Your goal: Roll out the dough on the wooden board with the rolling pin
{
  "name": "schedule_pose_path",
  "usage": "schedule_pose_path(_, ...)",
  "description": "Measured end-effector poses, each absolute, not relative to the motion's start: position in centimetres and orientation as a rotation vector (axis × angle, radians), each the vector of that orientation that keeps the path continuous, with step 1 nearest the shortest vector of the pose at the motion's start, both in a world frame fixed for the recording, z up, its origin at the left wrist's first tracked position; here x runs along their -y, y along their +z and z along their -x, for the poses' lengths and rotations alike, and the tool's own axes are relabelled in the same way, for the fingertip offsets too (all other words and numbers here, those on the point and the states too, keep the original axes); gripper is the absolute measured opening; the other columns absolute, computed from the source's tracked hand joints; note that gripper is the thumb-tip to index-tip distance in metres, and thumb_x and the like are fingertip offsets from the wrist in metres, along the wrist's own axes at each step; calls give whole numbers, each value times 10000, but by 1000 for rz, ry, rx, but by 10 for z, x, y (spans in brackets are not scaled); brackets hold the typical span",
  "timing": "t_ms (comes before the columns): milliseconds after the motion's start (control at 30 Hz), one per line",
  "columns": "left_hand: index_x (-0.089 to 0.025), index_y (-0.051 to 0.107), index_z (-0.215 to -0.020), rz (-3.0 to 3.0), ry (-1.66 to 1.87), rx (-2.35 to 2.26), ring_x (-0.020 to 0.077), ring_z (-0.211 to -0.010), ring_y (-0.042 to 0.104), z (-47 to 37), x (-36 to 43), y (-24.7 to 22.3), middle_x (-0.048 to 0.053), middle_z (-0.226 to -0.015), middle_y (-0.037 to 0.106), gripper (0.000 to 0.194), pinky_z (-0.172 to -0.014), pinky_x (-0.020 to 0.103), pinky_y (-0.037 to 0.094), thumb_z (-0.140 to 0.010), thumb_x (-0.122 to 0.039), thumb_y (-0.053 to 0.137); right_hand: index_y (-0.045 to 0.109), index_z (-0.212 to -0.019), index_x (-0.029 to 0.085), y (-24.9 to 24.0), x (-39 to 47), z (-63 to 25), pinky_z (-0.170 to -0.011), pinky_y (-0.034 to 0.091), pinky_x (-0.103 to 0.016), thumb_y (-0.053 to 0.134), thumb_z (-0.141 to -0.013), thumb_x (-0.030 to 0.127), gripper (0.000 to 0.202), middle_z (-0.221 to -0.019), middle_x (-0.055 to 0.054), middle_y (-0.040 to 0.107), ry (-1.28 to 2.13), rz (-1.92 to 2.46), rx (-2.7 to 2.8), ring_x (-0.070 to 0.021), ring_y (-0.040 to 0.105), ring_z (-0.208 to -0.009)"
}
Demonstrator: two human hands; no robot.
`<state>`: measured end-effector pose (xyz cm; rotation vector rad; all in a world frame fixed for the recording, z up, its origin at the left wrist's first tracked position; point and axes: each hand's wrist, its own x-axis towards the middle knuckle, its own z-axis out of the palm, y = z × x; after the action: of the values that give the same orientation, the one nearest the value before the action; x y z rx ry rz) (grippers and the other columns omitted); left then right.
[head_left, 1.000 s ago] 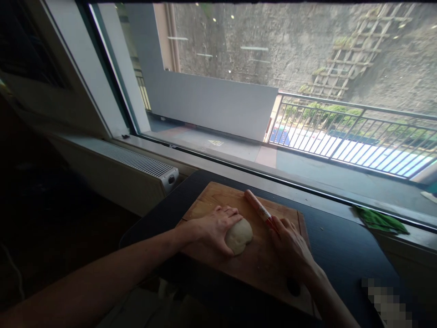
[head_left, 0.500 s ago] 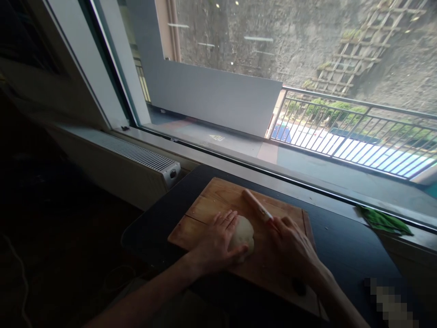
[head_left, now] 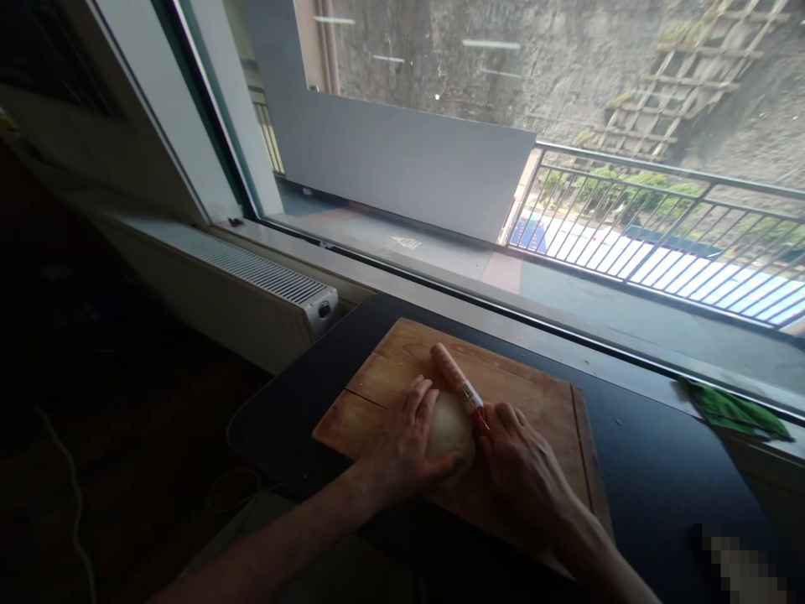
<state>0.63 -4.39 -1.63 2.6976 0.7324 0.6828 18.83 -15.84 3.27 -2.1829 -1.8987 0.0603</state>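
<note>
A pale round of dough (head_left: 451, 429) lies on a wooden board (head_left: 534, 398). My left hand (head_left: 401, 438) holds the dough from its left side, fingers at the far edge and thumb across the near edge. In my right hand (head_left: 519, 453) is a rolling pin (head_left: 451, 372), gripped at its near end, with a red part and a printed label by the fingers. The pin slants away to the far left and lies along the right edge of the dough; whether it presses on it I cannot tell.
Beneath the board is a dark table (head_left: 654, 445) with rounded corners. A radiator (head_left: 270, 289) stands at the left below a large window, and a green cloth (head_left: 735, 408) lies on the sill at the right. A blurred patch covers something at lower right.
The rolling pin and my right hand have moved left, up to the dough. My left hand stays on the dough. The whole view has shifted slightly.
</note>
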Motion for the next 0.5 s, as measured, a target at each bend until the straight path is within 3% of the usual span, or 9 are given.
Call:
schedule_pose_path(133,-124,302,-1355,-2669,674,-760,328,-1355,207,-7,46,-18,185,-1454,258,813,-1067,493,297,-754,-618,541,516,-1016,225,36,155,-190,-748,393,-254,352,-929,224,186,-983,-40,522,173,2169,1904,-154,507,-871)
schedule_pose_path(333,-136,397,-1286,-2594,682,-742,333,-1345,228,-6,45,-11,168,-1421,311,754,-1075,491,279,-715,-578,611,506,-1088,219,40,147,-188,-798,377,-278,378,-911,209,219,-1013,-56,526,126,2144,1992,-179,490,-932)
schedule_pose_path(500,-251,395,-1341,-2630,317,-322,300,-1357,224,11,21,15,87,-1481,270,827,-1089,461,247,-636,-556,701,496,-1106,246,36,161,-205,-770,382,-267,299,-943,262,256,-1033,-45,535,184,2221,1811,-165,519,-930)
